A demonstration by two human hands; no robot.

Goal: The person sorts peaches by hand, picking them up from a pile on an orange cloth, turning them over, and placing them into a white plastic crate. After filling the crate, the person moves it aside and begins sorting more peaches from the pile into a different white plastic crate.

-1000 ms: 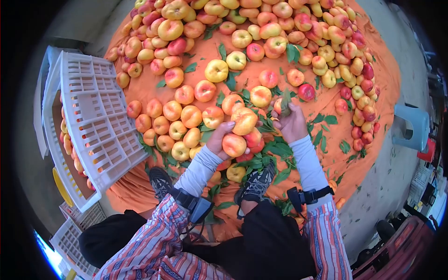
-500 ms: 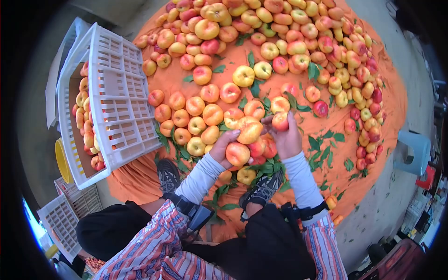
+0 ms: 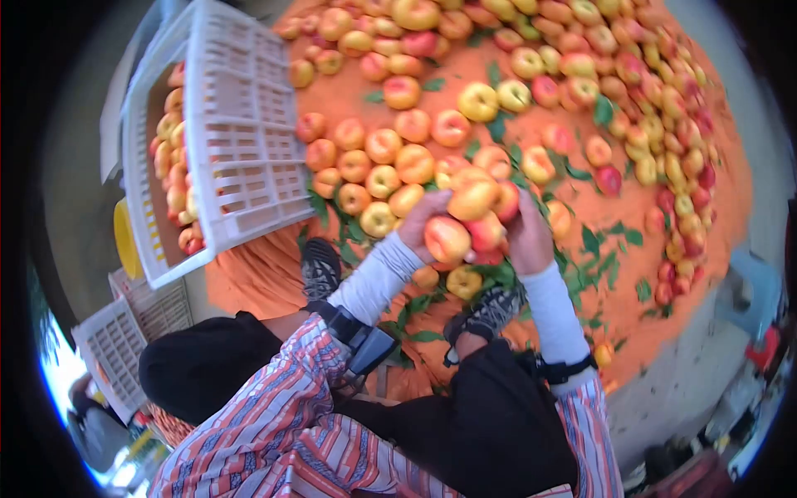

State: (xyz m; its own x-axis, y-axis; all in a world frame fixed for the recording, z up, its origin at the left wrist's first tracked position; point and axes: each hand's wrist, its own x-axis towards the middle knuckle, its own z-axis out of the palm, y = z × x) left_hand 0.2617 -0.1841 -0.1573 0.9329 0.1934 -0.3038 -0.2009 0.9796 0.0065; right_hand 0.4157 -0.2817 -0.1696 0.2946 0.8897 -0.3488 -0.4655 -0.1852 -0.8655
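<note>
Flat peaches in yellow, orange and red are bunched between my two hands over the orange cloth (image 3: pixel 664 332). My left hand (image 3: pixel 423 222) is closed around some of them, with a yellow-orange flat peach (image 3: pixel 473 196) on top and a red-and-yellow flat peach (image 3: pixel 447 239) at the front. Curled in from the other side, my right hand (image 3: pixel 531 234) grips a redder flat peach (image 3: pixel 506 202) against the bunch. Parts of the fingers are hidden behind the fruit. Just beyond my left hand, sorted-looking rows of flat peaches (image 3: pixel 382 181) lie on the cloth.
A white slatted crate (image 3: pixel 257 141) with flat peaches inside stands tilted at the left. Large heaps of flat peaches (image 3: pixel 664 124) line the far and right sides. Green leaves (image 3: pixel 602 249) are scattered about. A blue stool (image 3: pixel 751 295) stands at the right, my shoes (image 3: pixel 490 314) below.
My right hand has come in toward my left, bringing its flat peach against the bunch. The view has shifted, so the cloth and crate appear farther up and right.
</note>
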